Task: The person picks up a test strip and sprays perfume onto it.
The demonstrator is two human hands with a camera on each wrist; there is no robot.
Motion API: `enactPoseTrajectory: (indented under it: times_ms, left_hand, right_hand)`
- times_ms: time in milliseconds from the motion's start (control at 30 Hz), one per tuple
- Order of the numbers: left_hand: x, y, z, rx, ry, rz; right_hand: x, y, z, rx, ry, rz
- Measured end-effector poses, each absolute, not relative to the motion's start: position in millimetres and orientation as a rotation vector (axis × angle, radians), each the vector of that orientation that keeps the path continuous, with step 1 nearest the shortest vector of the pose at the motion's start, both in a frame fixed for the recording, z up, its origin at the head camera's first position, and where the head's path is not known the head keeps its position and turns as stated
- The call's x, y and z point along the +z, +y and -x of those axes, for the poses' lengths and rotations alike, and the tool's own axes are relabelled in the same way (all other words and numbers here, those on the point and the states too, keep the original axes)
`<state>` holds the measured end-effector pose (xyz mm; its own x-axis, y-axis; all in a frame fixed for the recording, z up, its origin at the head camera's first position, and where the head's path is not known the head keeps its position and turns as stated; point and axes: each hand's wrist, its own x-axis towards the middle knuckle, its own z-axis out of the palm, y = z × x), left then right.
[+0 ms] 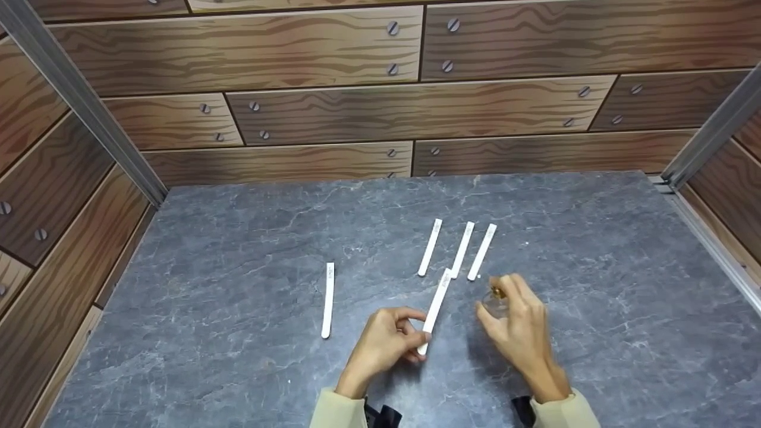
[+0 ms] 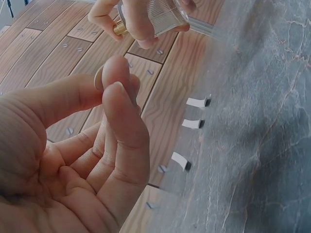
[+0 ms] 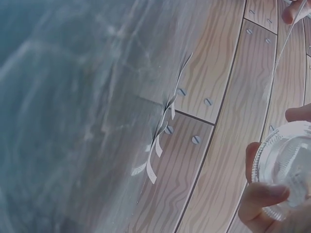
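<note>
My left hand (image 1: pixel 383 340) pinches one end of a white paper test strip (image 1: pixel 439 303) between thumb and fingers, the strip slanting up and away to the right. In the left wrist view the strip is almost hidden edge-on by the fingertips. To its right, my right hand (image 1: pixel 524 327) holds a clear glass perfume bottle (image 3: pixel 286 167) with ribbed sides. Its gold spray top (image 1: pixel 498 292) sits by the index finger. Between bottle and held strip there is a gap. Fingers cover part of the bottle.
Beyond the hands lie three more white strips (image 1: pixel 430 247), side by side on the grey marbled table (image 1: pixel 238 255). Another strip (image 1: pixel 328 300) lies alone left of the left hand. Wood-patterned panels (image 1: pixel 321 113) and metal posts (image 1: pixel 89 101) border the table.
</note>
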<state>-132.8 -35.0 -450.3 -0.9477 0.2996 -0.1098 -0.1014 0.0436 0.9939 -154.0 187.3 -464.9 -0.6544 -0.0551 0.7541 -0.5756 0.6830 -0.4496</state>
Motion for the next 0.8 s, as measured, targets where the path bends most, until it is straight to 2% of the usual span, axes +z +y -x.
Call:
enactPoseTrajectory:
  times_ms: [367,800]
  left_hand:
    - [-451.2,-31.7,138.0,1.986,2.041,-0.148]
    - [-447.1,-35.5,162.1,1.98,2.075,-0.085]
  right_hand:
    - [-463.9,185.8,156.8,0.898,-2.121,-0.45]
    - [-464.1,190.5,157.8,0.921,-2.113,-0.448]
